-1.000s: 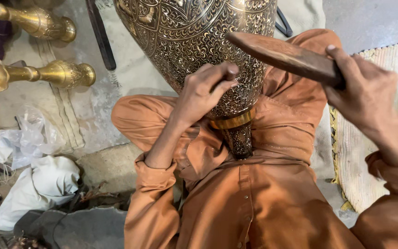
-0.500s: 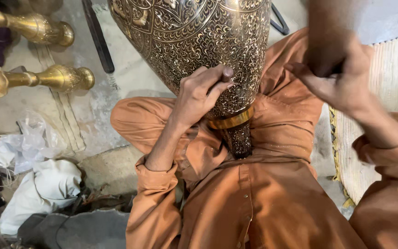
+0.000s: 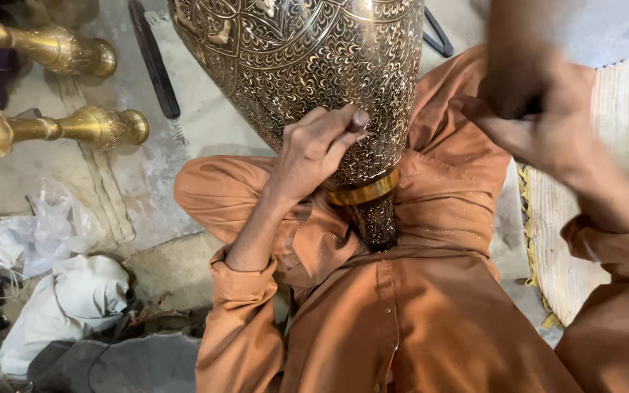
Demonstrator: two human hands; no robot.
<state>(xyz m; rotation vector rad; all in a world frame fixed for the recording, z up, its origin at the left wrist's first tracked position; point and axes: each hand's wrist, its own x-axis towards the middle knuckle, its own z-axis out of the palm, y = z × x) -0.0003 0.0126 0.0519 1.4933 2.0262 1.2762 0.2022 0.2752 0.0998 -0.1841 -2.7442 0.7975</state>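
Note:
A large brass vase (image 3: 307, 58) with fine engraved scrollwork lies upside down in my lap, its narrow neck and plain gold band (image 3: 364, 193) against my orange clothing. My left hand (image 3: 314, 153) rests on the lower body of the vase and pinches a small metal punch (image 3: 358, 129) against the surface. My right hand (image 3: 540, 124) is raised to the right of the vase and blurred. It grips a dark wooden mallet (image 3: 522, 44) that points up out of view.
Two brass stems (image 3: 60, 47) (image 3: 89, 127) lie on the concrete floor at the left. A dark bar (image 3: 154, 62) lies beside the vase. Crumpled plastic (image 3: 45, 233) and white cloth (image 3: 67, 306) sit lower left. A woven mat (image 3: 627, 145) lies at the right.
My right hand has swung the mallet from lying level over the vase to pointing upward, and moved slightly left. My left hand and the punch have stayed on the vase.

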